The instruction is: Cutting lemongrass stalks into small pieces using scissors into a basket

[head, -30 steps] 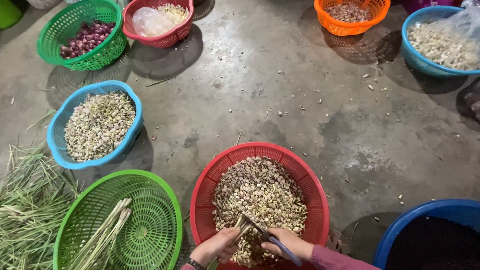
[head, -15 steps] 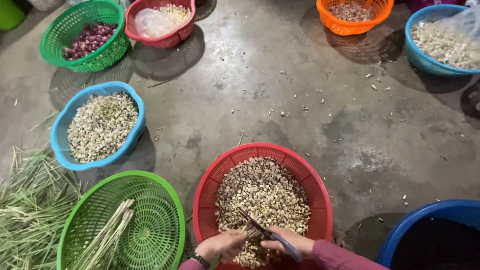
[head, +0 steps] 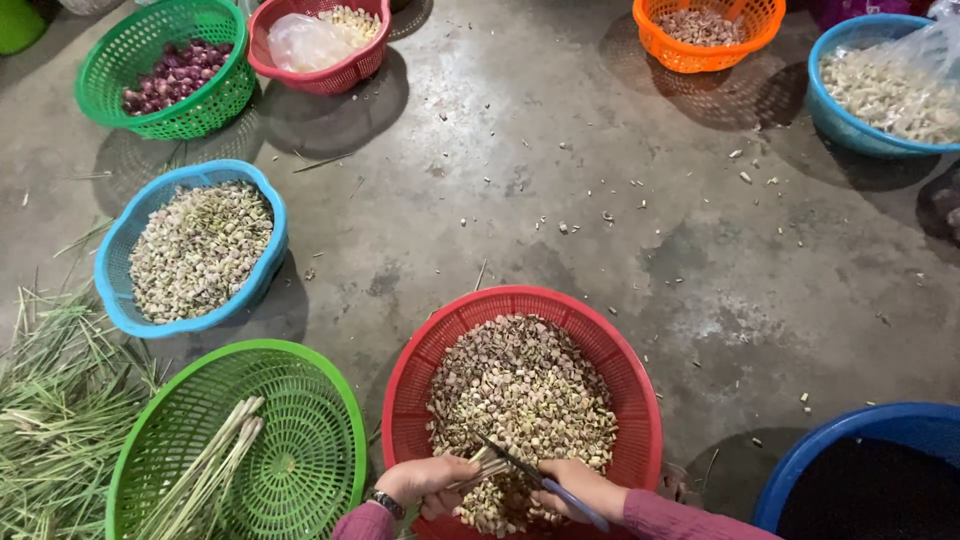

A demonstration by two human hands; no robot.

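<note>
My left hand [head: 425,482] grips a short bundle of pale lemongrass stalks [head: 484,466] over the near side of a red basket [head: 612,352]. A knife [head: 510,461] with a blue handle is held in my right hand [head: 578,488], its dark blade resting across the stalk ends. The red basket is heaped with small chopped stalk pieces [head: 520,400]. Both wrists show pink sleeves, and the left one wears a watch.
A green basket [head: 310,400] with a few long stalks sits at lower left, beside a pile of green leaves [head: 50,400]. A blue basket of chopped pieces [head: 195,250], a green basket of shallots [head: 170,75], other baskets and a dark blue tub [head: 870,470] ring the concrete floor.
The view has shifted down slightly. My hands stay at the near edge of the red basket, with the knife blade still working across the stalk ends.
</note>
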